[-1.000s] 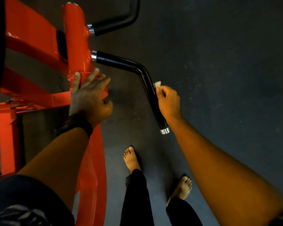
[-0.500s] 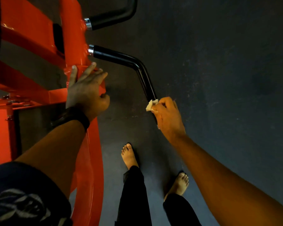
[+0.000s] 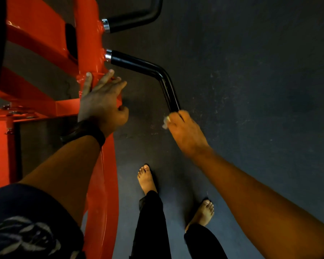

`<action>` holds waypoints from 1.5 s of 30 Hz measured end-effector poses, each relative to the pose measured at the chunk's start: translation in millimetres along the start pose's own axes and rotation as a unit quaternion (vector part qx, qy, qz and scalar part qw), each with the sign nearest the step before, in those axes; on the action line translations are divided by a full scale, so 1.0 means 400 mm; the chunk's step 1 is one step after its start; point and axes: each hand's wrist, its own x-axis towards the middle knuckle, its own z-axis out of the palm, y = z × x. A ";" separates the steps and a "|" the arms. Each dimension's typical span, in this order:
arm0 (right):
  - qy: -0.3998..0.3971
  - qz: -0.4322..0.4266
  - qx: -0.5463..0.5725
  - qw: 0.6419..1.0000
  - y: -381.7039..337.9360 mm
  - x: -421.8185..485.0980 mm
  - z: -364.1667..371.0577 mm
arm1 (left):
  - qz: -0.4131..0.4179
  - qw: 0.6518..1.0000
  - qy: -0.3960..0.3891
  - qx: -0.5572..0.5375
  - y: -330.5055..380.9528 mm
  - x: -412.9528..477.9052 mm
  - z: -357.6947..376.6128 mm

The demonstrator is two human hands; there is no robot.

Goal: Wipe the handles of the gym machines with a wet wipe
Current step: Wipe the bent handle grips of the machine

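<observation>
Wet wipe (image 3: 165, 123) in right grip (image 3: 187, 133) — on handle (image 3: 148, 67)

The scene was dim and warm-toned, its light source out of view. The red machine frame (image 3: 88, 43) and both forearms glowed orange, while the dark floor (image 3: 251, 90) looked murky and grainy. A thin streak of glare ran along the bent black handle (image 3: 148, 67), and its chrome collar (image 3: 108, 54) shone. Motion blur smeared the right hand (image 3: 185, 131) and the wet wipe (image 3: 165, 122); the left hand (image 3: 101, 101) was sharper. Wide-angle distortion bowed lines near the edges, and the left border fell into black.
</observation>
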 end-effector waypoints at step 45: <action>0.070 -0.027 -0.100 0.992 -0.006 -0.003 0.029 | -0.028 0.999 -0.025 -0.003 0.012 0.002 -0.011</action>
